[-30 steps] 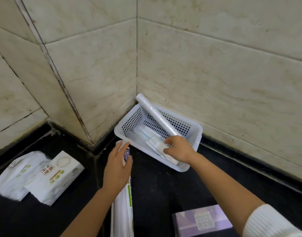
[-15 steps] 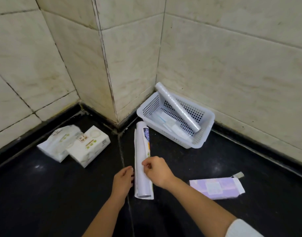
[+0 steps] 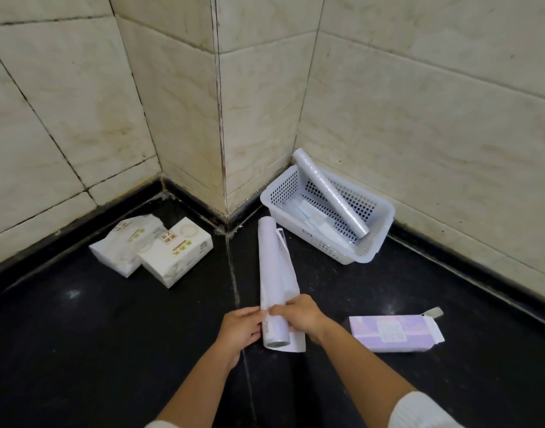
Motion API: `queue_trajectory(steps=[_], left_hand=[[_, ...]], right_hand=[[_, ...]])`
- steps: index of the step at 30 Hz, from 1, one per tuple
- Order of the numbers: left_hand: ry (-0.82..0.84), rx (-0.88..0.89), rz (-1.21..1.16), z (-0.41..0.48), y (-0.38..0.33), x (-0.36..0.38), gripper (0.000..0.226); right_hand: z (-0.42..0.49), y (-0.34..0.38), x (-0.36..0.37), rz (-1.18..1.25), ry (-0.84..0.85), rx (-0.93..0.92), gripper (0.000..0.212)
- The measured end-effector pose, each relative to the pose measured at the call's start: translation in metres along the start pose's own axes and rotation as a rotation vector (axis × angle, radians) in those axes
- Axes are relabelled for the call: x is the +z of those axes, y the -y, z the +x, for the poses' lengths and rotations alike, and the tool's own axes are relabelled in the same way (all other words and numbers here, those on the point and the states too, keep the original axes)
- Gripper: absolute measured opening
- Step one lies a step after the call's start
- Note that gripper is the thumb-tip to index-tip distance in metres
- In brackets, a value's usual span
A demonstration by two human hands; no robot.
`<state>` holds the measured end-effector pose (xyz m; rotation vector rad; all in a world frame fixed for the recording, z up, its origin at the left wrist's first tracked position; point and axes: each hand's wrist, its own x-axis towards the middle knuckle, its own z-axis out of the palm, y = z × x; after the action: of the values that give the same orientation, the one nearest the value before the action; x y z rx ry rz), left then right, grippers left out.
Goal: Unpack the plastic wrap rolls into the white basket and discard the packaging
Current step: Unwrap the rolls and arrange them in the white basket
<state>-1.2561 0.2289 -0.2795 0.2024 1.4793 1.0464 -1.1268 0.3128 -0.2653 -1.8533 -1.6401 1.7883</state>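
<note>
A white perforated basket [image 3: 379, 244] sits in the wall corner on the black floor. One unwrapped plastic wrap roll [image 3: 331, 193] leans across it, its far end over the rim, with flat white packets beneath. A second roll in its loose white wrapper [image 3: 272, 273] lies on the floor in front of the basket. My left hand [image 3: 242, 330] holds the near end of this roll from the left. My right hand [image 3: 299, 315] pinches the wrapper's edge at the same end.
Two white tissue packs [image 3: 154, 247] lie at the left by the wall. A purple carton [image 3: 394, 333] with an open flap lies at the right on the floor. Tiled walls close in the back and a pillar corner juts out.
My right hand left the basket and joined the left at the wrapped roll's near end. The wrapper now hangs looser along the roll. The view pulled back.
</note>
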Motion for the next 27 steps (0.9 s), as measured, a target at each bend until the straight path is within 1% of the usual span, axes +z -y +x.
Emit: queue_trajectory(steps=[1, 3, 6, 10, 14, 18, 20, 22, 24, 25, 27], left_hand=[[-0.001, -0.002, 0.001, 0.000, 0.001, -0.001, 0.027], [-0.022, -0.004, 0.006, 0.001, 0.001, 0.000, 0.021], [-0.027, -0.011, 0.057, 0.002, 0.001, 0.003, 0.016], [-0.045, -0.037, 0.088, 0.006, -0.004, 0.000, 0.020], [-0.011, -0.083, 0.135, 0.012, -0.016, -0.001, 0.026], [0.032, -0.062, 0.305, 0.023, -0.048, 0.003, 0.028], [-0.012, 0.026, 0.405, 0.029, -0.072, 0.009, 0.019], [-0.089, 0.182, 0.565, 0.038, -0.095, 0.019, 0.019], [-0.171, 0.365, 0.763, 0.050, -0.118, 0.032, 0.028], [-0.194, 0.448, 0.825, 0.055, -0.128, 0.039, 0.033], [-0.174, 0.570, 0.882, 0.066, -0.145, 0.055, 0.042]], right_hand=[[-0.001, -0.002, -0.003, 0.039, 0.024, 0.016, 0.050], [-0.004, -0.003, -0.010, 0.076, 0.067, 0.034, 0.059], [-0.008, -0.005, -0.020, 0.113, 0.122, 0.037, 0.060], [-0.021, -0.001, -0.044, 0.186, 0.048, 0.007, 0.060], [-0.041, 0.008, -0.089, 0.072, 0.000, -0.122, 0.057], [-0.056, 0.028, -0.136, 0.068, 0.044, -0.266, 0.055], [-0.055, 0.045, -0.155, 0.068, 0.024, -0.330, 0.056], [-0.048, 0.063, -0.171, 0.054, -0.004, -0.367, 0.052], [-0.036, 0.079, -0.182, 0.045, -0.060, -0.386, 0.053], [-0.028, 0.088, -0.187, 0.034, -0.101, -0.385, 0.054], [-0.008, 0.102, -0.196, 0.010, -0.183, -0.376, 0.052]])
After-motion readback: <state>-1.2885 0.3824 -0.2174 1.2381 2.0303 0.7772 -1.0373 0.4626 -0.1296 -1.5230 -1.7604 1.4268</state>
